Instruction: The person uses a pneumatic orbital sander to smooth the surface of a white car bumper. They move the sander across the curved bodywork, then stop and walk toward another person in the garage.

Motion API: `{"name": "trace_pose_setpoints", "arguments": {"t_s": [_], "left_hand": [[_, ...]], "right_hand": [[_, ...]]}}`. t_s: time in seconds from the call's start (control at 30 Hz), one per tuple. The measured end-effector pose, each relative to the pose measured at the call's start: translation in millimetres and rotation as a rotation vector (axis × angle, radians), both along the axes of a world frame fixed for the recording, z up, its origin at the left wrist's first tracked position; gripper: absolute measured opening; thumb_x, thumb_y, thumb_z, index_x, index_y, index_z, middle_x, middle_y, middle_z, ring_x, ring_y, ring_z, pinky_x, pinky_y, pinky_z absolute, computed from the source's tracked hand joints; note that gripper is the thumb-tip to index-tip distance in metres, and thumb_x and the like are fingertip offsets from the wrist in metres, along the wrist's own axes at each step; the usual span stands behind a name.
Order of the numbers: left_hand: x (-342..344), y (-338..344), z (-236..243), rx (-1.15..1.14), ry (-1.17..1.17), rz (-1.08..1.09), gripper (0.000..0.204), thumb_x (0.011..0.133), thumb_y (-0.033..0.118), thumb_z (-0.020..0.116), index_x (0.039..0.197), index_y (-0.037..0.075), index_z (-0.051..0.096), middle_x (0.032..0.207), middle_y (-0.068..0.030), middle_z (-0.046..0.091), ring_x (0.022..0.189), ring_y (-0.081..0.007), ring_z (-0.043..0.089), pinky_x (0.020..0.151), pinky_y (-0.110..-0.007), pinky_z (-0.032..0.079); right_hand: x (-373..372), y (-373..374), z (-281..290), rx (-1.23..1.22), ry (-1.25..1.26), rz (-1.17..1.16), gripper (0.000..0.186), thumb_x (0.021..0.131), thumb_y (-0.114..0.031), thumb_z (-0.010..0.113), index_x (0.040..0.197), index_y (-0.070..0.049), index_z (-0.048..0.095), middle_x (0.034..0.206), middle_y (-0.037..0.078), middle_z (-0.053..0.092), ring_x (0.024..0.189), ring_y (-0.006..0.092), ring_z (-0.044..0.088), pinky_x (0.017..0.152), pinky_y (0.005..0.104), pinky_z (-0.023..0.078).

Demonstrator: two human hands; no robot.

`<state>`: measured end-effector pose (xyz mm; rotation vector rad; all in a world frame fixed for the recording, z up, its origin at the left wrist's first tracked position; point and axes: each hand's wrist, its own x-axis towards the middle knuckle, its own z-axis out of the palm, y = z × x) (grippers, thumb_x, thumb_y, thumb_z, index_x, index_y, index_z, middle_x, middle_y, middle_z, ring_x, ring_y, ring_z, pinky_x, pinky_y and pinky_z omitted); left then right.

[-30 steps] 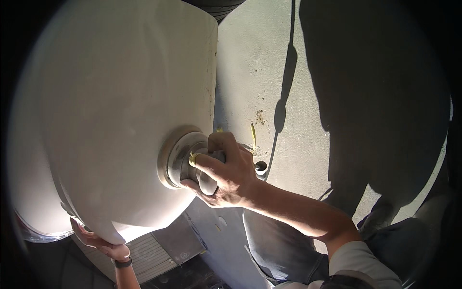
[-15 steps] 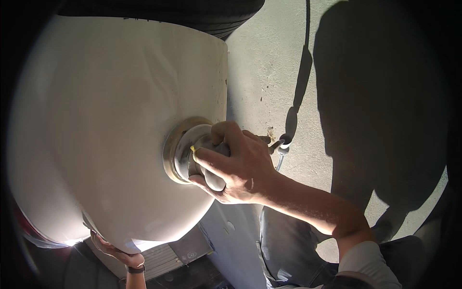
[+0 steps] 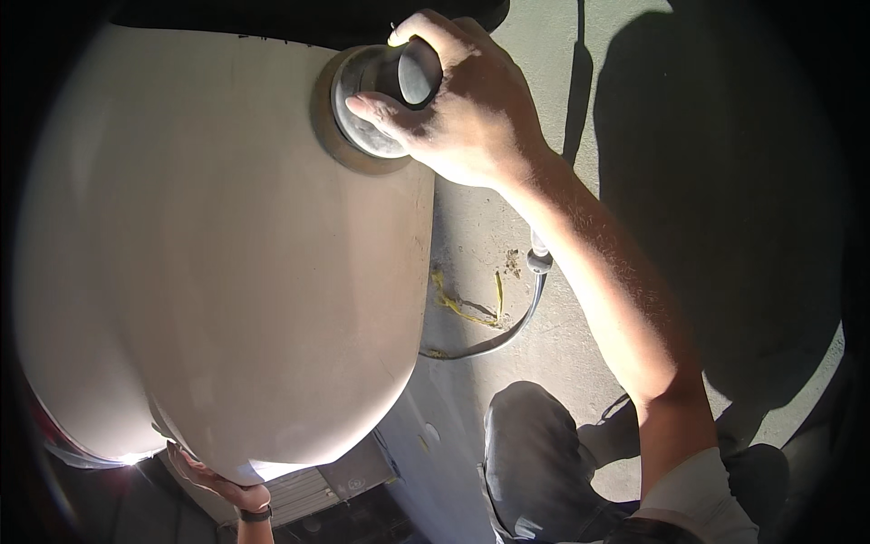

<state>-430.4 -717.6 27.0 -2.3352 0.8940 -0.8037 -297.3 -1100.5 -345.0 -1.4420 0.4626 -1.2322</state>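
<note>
My right hand point(image 3: 471, 100) is closed around the top of a round sander point(image 3: 367, 118). The sander's disc lies against the far right part of a pale, curved car bumper point(image 3: 254, 227), close to its right edge. Part of the sander's body is hidden under my fingers. At the lower left, my left hand point(image 3: 213, 476), with a dark band at the wrist, rests against the bumper's near edge. Its fingers are stretched out along that edge and partly hidden.
Beyond the bumper is a dark tyre point(image 3: 381, 18). A dark hose point(image 3: 507, 335) with a coupling point(image 3: 539, 263) runs over the concrete floor point(image 3: 544, 118) beside a yellow strip point(image 3: 467, 313). A red lamp point(image 3: 50, 422) sits at lower left. My bent knee point(image 3: 535, 435) is near the bumper.
My right hand has carried the sander away from me along the bumper, from its middle right to its far right corner. The left hand stays at the near edge.
</note>
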Motion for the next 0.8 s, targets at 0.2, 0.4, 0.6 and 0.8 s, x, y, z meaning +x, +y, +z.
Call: {"name": "trace_pose_setpoints", "arguments": {"t_s": [0.2, 0.4, 0.6, 0.8], "left_hand": [[4.5, 5.6, 2.9, 0.007, -0.013, -0.077, 0.086, 0.107, 0.063, 0.021, 0.165, 0.0, 0.027, 0.164, -0.0267, 0.037, 0.153, -0.0414, 0.036, 0.125, -0.058, 0.029], [4.1, 10.9, 11.0, 0.069, -0.04, -0.031, 0.083, 0.111, 0.063, 0.015, 0.166, 0.001, 0.025, 0.168, -0.0226, 0.032, 0.155, -0.0345, 0.035, 0.125, -0.051, 0.034], [5.8, -10.4, -0.7, 0.068, -0.02, -0.06, 0.081, 0.113, 0.057, 0.015, 0.161, -0.005, 0.033, 0.162, -0.0263, 0.04, 0.148, -0.0369, 0.044, 0.123, -0.053, 0.037], [6.8, -12.4, 0.3, 0.12, -0.062, -0.027, 0.071, 0.116, 0.048, 0.018, 0.159, -0.006, 0.037, 0.159, -0.0265, 0.044, 0.145, -0.037, 0.048, 0.121, -0.053, 0.04]], "right_hand": [[-45.8, 54.9, -10.5, 0.064, -0.031, 0.184, 0.055, 0.079, -0.037, 0.095, 0.116, -0.01, 0.064, 0.104, 0.01, 0.066, 0.09, 0.0229, 0.071, 0.07, 0.0368, 0.06], [-163.3, 222.7, -10.2, 0.168, -0.221, 0.377, 0.053, 0.073, -0.037, 0.097, 0.113, -0.025, 0.065, 0.112, 0.011, 0.06, 0.089, 0.0208, 0.069, 0.074, 0.0383, 0.058], [-116.0, 155.2, -24.5, 0.277, -0.276, 0.317, 0.057, 0.075, -0.035, 0.097, 0.117, -0.013, 0.064, 0.109, 0.014, 0.058, 0.083, 0.0234, 0.07, 0.065, 0.0388, 0.065], [-2.2, 50.8, -68.0, 0.081, -0.093, 0.161, 0.056, 0.083, -0.036, 0.093, 0.116, -0.003, 0.062, 0.103, 0.014, 0.066, 0.085, 0.0252, 0.067, 0.072, 0.0361, 0.058]]}}
